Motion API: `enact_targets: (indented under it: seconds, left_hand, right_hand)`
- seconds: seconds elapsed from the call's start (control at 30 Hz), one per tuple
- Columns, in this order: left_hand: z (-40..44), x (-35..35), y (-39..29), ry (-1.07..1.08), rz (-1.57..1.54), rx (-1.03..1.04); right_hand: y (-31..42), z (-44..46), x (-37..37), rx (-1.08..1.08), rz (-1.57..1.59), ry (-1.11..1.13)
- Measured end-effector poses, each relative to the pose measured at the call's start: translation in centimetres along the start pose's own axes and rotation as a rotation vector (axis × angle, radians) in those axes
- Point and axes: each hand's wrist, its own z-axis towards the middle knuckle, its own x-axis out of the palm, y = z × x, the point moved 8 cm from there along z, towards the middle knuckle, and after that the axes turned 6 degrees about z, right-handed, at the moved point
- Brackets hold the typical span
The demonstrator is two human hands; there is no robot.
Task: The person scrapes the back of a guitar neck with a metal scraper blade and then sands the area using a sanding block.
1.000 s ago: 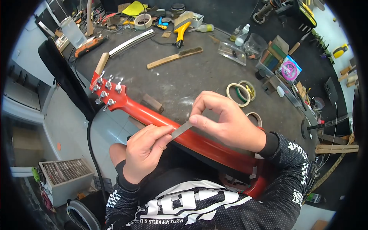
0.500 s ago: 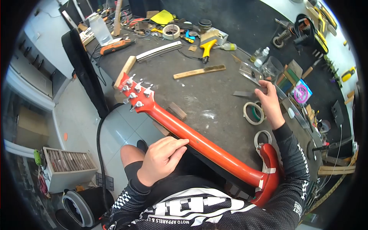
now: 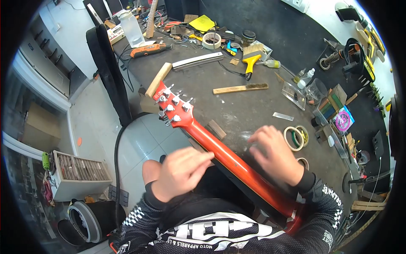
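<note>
A red electric guitar lies face down across my lap and the bench edge, the back of its neck (image 3: 237,166) toward me and its headstock (image 3: 175,106) with silver tuners at the upper left. My left hand (image 3: 182,171) is closed, thumb and fingertips pinched together at the near edge of the neck; whatever is between them is hidden. Over the far side of the neck hovers my right hand (image 3: 277,154), its fingers partly curled and smeared by motion. Sleeve and arm cover part of the red body (image 3: 294,222). Beyond the right hand lies a thin metal strip (image 3: 283,116).
A wooden block (image 3: 159,80) sits by the headstock. On the bench are a wooden-handled brush (image 3: 241,89), a yellow paintbrush (image 3: 251,63), a metal straightedge (image 3: 198,61), an orange rotary tool (image 3: 150,50) and tape rolls (image 3: 293,139). A black gig bag (image 3: 108,76) stands left.
My right hand has moved left and nearer, from beside the metal strip to over the neck. My left hand stays at the neck's edge. The whole view has shifted, with things appearing further right.
</note>
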Motion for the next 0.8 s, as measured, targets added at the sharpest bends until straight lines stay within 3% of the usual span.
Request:
enact_targets:
  seconds: [0.1,0.13,0.17,0.2,0.3,0.37,0.43,0.47,0.53,0.67,0.77,0.8]
  left_hand:
    - [5.9,-4.4,0.7,-0.143,0.171,0.198]
    - [8.4,-5.3,2.1,-0.169,0.118,0.206]
    - [11.9,-5.3,3.7,-0.043,-0.021,-0.009]
    - [15.4,-4.8,5.8,-0.033,0.054,0.050]
    - [23.7,-0.4,15.1,0.202,0.524,0.057]
    - [26.5,3.1,23.1,0.584,0.653,-0.113]
    - [26.7,4.8,29.1,0.799,0.890,-0.224]
    - [26.4,5.6,30.0,0.974,0.958,-0.335]
    - [25.7,7.1,31.7,1.115,0.950,-0.415]
    - [26.0,9.1,36.5,0.950,0.856,-0.196]
    - [26.6,8.3,34.6,0.982,0.828,-0.302]
    - [27.3,7.9,33.3,0.921,0.910,-0.174]
  right_hand:
    - [1.0,-1.3,2.3,0.067,0.079,0.113]
    - [1.4,-1.5,2.9,0.108,0.124,0.134]
    - [1.7,-1.6,3.6,0.089,0.102,0.119]
    - [1.9,-1.5,4.2,0.092,0.104,0.143]
    - [2.5,-1.4,4.5,0.071,0.070,0.114]
    - [2.5,-1.7,4.3,0.076,0.059,0.099]
    - [2.5,-2.1,3.9,0.085,0.080,0.065]
    - [2.4,-2.5,3.8,0.096,0.095,0.059]
    - [2.0,-2.6,4.0,0.121,0.106,0.070]
    - [1.6,-1.4,4.9,0.138,0.106,0.068]
    - [1.2,-0.7,5.4,0.172,0.103,0.144]
    - [1.2,-0.5,5.6,0.173,0.108,0.163]
